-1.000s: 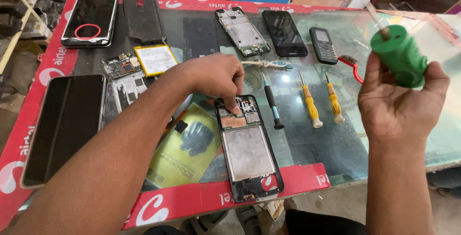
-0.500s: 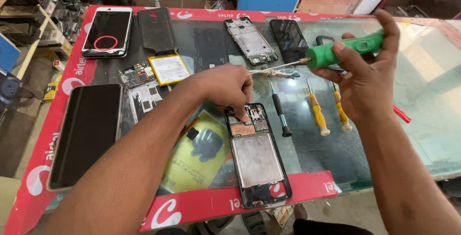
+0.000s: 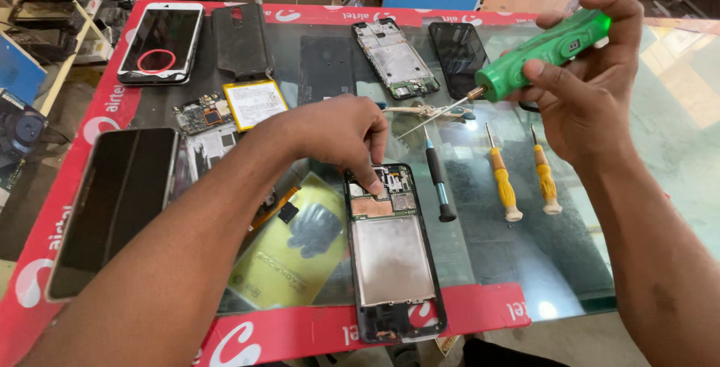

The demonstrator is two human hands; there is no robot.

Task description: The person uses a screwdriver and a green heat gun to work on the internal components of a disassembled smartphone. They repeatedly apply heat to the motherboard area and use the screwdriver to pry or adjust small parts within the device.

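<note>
An opened phone frame (image 3: 392,254) lies face down on the glass table near the front edge, its circuit board showing at the top. My left hand (image 3: 337,133) rests fingers-down on that top end, one fingertip pressing beside the board. My right hand (image 3: 589,93) is raised above the table and grips a green electric screwdriver (image 3: 540,52), whose thin bit points down-left toward the phone.
A black-handled screwdriver (image 3: 437,179) and two yellow-handled ones (image 3: 502,179) (image 3: 545,175) lie right of the frame. A yellow battery (image 3: 296,243), loose boards (image 3: 204,113), another battery (image 3: 255,103), several phones and back covers (image 3: 159,40) (image 3: 112,202) fill the red-edged table (image 3: 322,333).
My right hand has turned the green screwdriver from upright to bit-down and brought it leftward toward the phone frame. My left hand stays on the frame's top end.
</note>
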